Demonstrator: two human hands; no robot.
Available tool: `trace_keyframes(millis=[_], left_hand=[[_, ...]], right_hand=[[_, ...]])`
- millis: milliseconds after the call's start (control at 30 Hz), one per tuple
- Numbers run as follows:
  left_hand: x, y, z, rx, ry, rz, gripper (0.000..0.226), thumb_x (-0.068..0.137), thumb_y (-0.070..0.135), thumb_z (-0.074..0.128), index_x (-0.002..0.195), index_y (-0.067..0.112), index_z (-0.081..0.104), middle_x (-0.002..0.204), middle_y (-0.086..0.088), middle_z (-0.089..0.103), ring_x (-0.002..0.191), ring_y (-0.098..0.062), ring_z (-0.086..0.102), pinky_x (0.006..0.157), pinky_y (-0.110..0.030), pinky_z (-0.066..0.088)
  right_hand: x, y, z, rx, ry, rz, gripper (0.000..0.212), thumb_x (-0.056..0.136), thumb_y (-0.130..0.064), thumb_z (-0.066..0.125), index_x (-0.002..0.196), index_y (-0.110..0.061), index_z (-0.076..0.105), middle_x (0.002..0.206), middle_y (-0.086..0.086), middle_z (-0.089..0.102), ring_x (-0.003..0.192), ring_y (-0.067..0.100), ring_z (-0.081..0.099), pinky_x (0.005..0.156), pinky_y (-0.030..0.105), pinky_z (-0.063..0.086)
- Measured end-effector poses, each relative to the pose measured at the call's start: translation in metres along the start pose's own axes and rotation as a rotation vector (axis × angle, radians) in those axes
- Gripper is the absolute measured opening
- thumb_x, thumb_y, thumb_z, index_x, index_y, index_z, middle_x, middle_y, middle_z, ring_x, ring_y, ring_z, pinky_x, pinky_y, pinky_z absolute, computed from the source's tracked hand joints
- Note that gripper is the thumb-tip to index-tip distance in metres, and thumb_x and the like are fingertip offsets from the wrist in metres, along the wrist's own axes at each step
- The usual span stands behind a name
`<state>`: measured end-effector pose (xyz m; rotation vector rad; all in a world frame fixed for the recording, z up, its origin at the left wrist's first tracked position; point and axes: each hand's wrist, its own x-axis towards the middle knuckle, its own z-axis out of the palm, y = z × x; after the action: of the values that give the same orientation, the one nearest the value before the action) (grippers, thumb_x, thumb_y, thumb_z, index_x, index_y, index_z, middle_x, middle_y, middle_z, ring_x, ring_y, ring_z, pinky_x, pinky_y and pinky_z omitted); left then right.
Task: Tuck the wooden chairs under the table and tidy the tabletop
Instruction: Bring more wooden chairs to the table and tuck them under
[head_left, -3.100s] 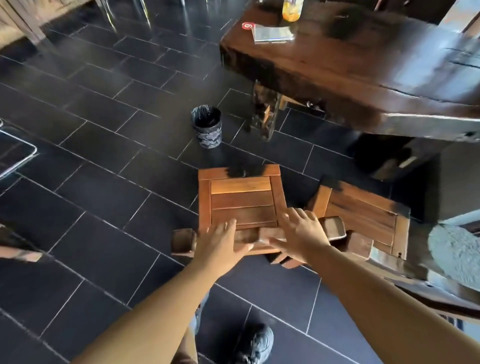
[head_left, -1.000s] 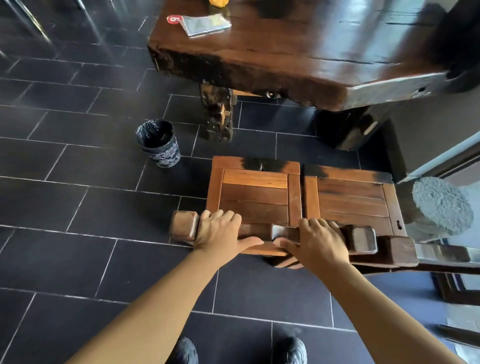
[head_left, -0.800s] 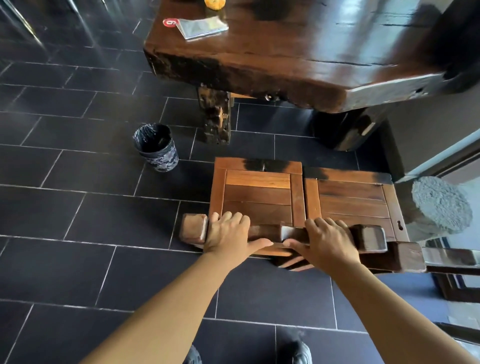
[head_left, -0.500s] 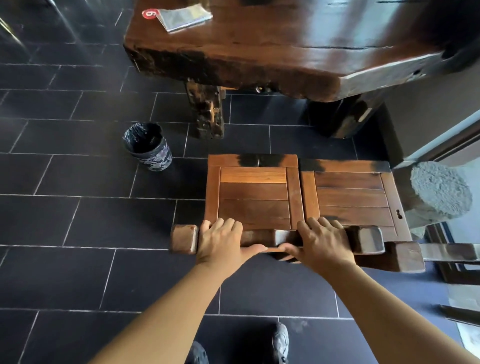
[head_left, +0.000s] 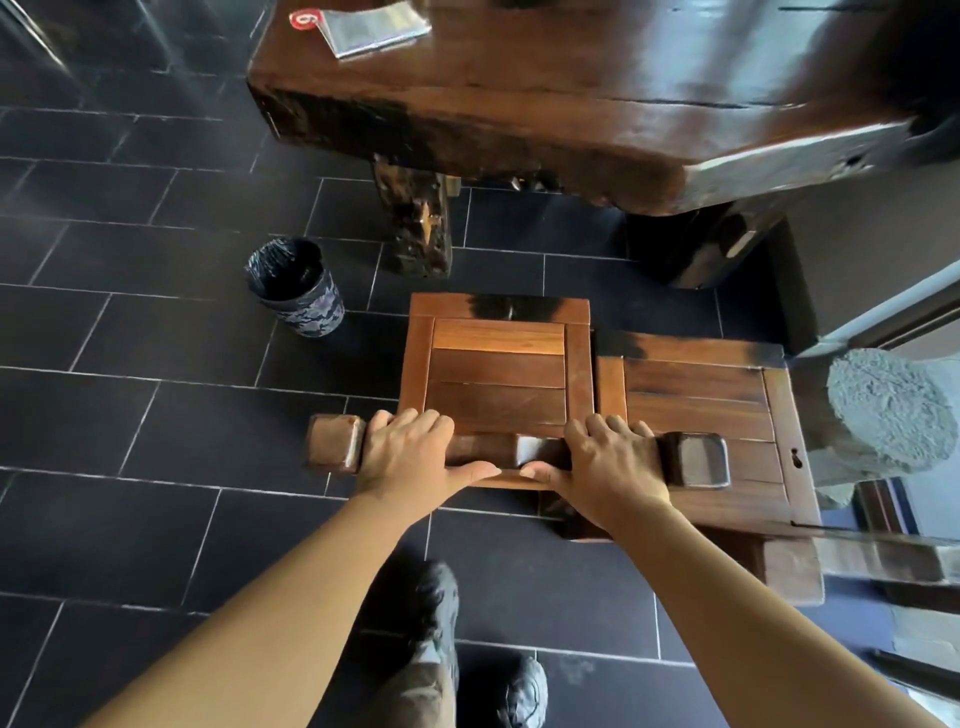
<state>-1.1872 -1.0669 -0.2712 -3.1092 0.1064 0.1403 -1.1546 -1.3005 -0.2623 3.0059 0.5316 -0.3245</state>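
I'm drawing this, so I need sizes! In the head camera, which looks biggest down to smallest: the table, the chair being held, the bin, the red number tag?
1. table, largest even though the frame cuts it off
2. held chair
3. bin
4. red number tag

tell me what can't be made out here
Head view only:
- Table: the far part is cut off by the top edge, so what else lies on it is unknown.
- Booklet: print too small to read.
- Left chair: legs hidden under its seat.
- Right chair: back runs off the right edge.
- Bin: inside too dark to tell contents.
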Motion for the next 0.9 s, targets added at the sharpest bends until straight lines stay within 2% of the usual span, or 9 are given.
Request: trace_keyframes(millis=[167,367,567,733,900], left_hand=[[0.039,-0.013,-0.004,0.016,-0.027,0.013,0.078,0.073,0.092,0.021,0.091,0.026,0.061,0.095,0.01,0.064,0.093,-0.018,0.058,0.086,-0.04,0.036],[0.086,-0.024,-0.007,0.004,-0.009,0.019,0.08,0.073,0.092,0.016,0.088,0.026,0.059,0.092,0.009,0.064,0.09,-0.019,0.058,0.086,-0.04,0.036],[0.133,-0.033,-0.012,0.005,-0.034,0.02,0.079,0.074,0.092,0.017,0.091,0.026,0.058,0.096,0.008,0.065,0.094,-0.019,0.058,0.089,-0.04,0.036],[0.161,-0.041,-0.015,0.021,-0.025,0.026,0.084,0.073,0.09,0.013,0.093,0.024,0.06,0.096,0.007,0.065,0.094,-0.02,0.058,0.089,-0.04,0.036],[0.17,-0.039,-0.014,0.01,-0.004,0.027,0.087,0.072,0.091,0.008,0.088,0.023,0.06,0.09,0.007,0.065,0.089,-0.019,0.059,0.085,-0.04,0.036]], right_hand=[[0.037,0.004,-0.009,-0.025,-0.049,0.003,0.087,0.075,-0.088,0.01,0.114,-0.025,0.057,0.119,0.001,0.063,0.116,0.024,0.055,0.096,0.043,0.039],[0.084,0.013,-0.02,-0.016,-0.049,0.022,0.096,0.071,-0.09,0.004,0.124,-0.025,0.052,0.122,0.0,0.063,0.12,0.024,0.054,0.101,0.044,0.038],[0.13,0.022,-0.033,-0.03,-0.009,0.023,0.097,0.068,-0.089,-0.004,0.112,-0.026,0.054,0.117,0.0,0.065,0.114,0.023,0.057,0.099,0.044,0.04],[0.159,0.027,-0.032,-0.044,0.022,0.029,0.093,0.071,-0.091,-0.001,0.104,-0.026,0.057,0.109,-0.001,0.067,0.106,0.023,0.061,0.094,0.043,0.042],[0.168,0.033,-0.03,-0.067,0.02,0.028,0.104,0.071,-0.091,-0.002,0.126,-0.023,0.054,0.109,-0.001,0.067,0.106,0.025,0.061,0.093,0.043,0.042]])
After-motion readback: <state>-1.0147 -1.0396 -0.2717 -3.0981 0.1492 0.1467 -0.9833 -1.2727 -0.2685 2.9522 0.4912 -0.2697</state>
